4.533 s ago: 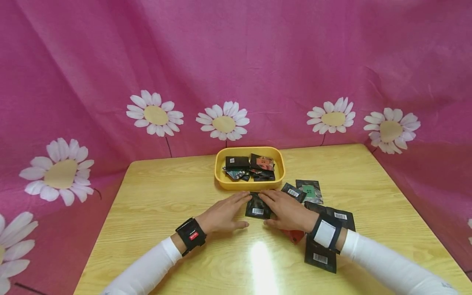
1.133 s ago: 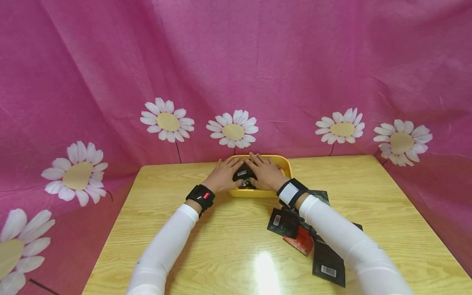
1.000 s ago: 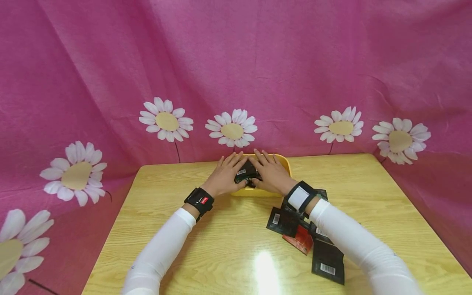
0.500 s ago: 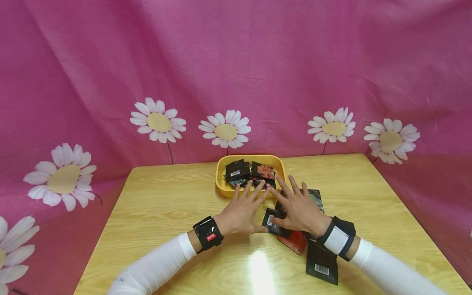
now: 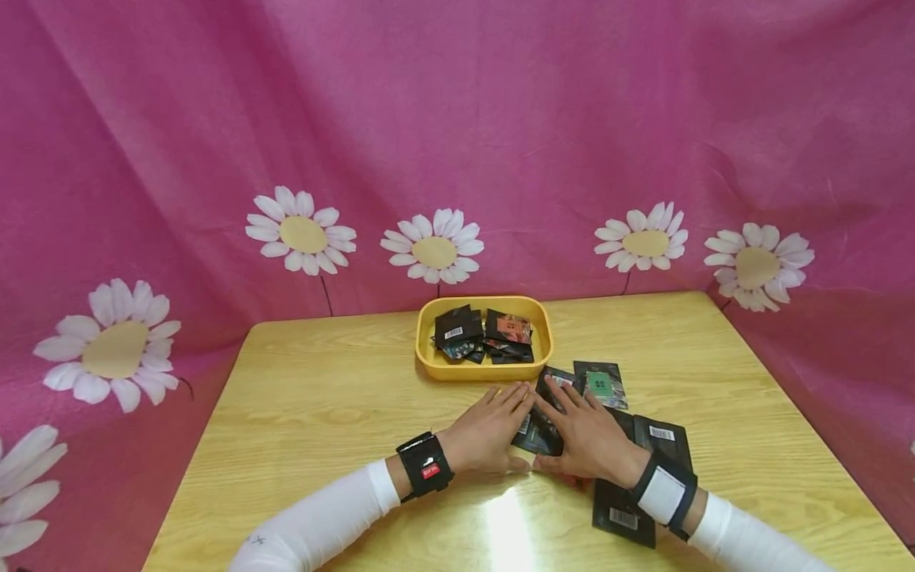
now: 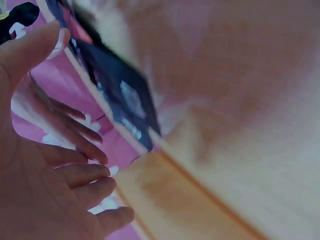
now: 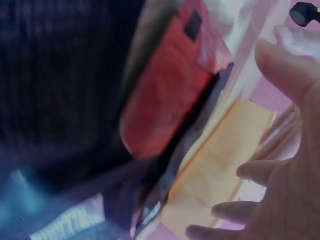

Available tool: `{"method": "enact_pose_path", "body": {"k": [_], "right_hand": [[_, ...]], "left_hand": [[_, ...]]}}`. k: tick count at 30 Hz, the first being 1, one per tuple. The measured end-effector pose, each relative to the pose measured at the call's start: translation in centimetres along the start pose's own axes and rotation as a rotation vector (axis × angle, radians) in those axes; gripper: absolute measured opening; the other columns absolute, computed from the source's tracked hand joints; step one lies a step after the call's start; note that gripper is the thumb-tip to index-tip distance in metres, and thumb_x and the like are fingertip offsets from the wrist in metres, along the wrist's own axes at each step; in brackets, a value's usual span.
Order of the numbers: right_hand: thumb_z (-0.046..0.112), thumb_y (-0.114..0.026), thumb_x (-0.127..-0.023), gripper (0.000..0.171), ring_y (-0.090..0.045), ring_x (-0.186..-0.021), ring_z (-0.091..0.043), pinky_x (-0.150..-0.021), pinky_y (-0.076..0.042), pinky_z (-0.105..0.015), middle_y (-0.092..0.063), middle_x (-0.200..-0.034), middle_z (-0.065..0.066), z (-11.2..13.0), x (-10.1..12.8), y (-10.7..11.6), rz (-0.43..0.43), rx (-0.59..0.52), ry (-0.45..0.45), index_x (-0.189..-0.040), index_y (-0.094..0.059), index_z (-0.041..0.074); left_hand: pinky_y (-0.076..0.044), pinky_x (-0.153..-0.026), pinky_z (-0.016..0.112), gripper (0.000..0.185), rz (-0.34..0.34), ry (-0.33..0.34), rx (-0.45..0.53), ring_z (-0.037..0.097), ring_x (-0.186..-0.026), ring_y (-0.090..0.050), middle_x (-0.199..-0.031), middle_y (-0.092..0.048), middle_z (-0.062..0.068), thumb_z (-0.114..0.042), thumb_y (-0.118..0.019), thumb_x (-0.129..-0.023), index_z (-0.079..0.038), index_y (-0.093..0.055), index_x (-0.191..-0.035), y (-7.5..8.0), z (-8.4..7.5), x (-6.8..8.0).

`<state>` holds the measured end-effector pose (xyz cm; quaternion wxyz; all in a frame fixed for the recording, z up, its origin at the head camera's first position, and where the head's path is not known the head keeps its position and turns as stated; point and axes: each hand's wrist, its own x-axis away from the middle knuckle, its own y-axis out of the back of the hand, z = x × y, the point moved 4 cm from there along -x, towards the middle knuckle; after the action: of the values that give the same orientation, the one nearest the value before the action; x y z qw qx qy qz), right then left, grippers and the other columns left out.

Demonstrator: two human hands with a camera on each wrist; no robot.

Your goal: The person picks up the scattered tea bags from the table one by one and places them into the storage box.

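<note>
Both hands lie side by side on the wooden table (image 5: pixel 322 413), just in front of a yellow tray (image 5: pixel 483 370). My left hand (image 5: pixel 503 407) has straight fingers touching the left edge of a black packet (image 5: pixel 534 435). My right hand (image 5: pixel 565 407) rests flat on the same packet and on the ones beside it. In the blurred left wrist view, the left hand (image 6: pixel 60 165) is spread near a black packet (image 6: pixel 125 100). The right wrist view shows a red packet (image 7: pixel 170 95) under the right hand (image 7: pixel 280 165). The tray holds several black packets (image 5: pixel 457 326).
More packets lie to the right of the hands: a green-labelled one (image 5: pixel 600 383), a black one with a barcode (image 5: pixel 661 441) and another under the right forearm (image 5: pixel 622 518). A pink daisy-print cloth (image 5: pixel 457 143) hangs behind the table.
One second ago both hands held a black packet over the tray. They have let it go there and drawn back to the packets on the table.
</note>
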<state>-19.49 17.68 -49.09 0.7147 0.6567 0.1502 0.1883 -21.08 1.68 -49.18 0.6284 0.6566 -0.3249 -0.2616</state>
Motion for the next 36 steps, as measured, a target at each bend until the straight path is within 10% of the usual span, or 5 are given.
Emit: {"method": "enact_pose_path", "body": {"k": [7,15,24,36], "right_hand": [[0.050,-0.069,-0.086,0.069,-0.050,-0.130,-0.039,-0.099,-0.043,-0.063,-0.053,-0.144,-0.015,0.5,0.4,-0.9,0.031,-0.049,0.035,-0.141,-0.054,0.012],[0.030,-0.069,-0.087,0.045,-0.068,-0.107,-0.032,-0.078,-0.057,-0.049,-0.067,-0.126,-0.010,1.3,0.3,-0.6,-0.117,-0.020,0.119,-0.128,-0.065,0.010],[0.022,-0.077,-0.081,0.015,-0.060,-0.053,-0.014,-0.043,-0.042,-0.034,-0.063,-0.065,0.007,1.5,0.1,-0.1,-0.272,0.070,0.151,-0.085,-0.063,0.022],[0.007,-0.073,-0.085,0.023,-0.064,-0.060,-0.008,-0.047,-0.046,-0.024,-0.071,-0.076,0.006,2.4,-0.3,5.6,-0.373,0.043,0.242,-0.107,-0.073,0.014]], "left_hand": [[-0.042,-0.109,0.032,0.081,0.000,-0.031,0.088,0.017,-0.133,-0.051,-0.144,-0.054,0.004,-0.051,-0.073,-0.084,-0.009,-0.044,-0.146,-1.3,0.4,-1.1],[-0.052,-0.080,0.030,0.033,-0.118,-0.076,-0.084,0.014,-0.093,-0.064,-0.109,-0.071,-0.003,-0.032,-0.067,-0.089,-0.014,-0.067,-0.116,-1.1,-0.1,-1.3],[-0.047,-0.055,0.028,0.015,-0.223,-0.061,-0.067,0.010,-0.065,-0.064,-0.071,-0.066,-0.007,-0.023,-0.063,-0.094,-0.020,-0.069,-0.081,-0.1,-0.3,-0.6],[-0.036,-0.044,0.023,0.016,-0.353,-0.079,-0.209,0.002,-0.052,-0.047,-0.059,-0.051,-0.013,-0.014,-0.059,-0.094,-0.023,-0.065,-0.082,5.8,0.3,0.9]]}}
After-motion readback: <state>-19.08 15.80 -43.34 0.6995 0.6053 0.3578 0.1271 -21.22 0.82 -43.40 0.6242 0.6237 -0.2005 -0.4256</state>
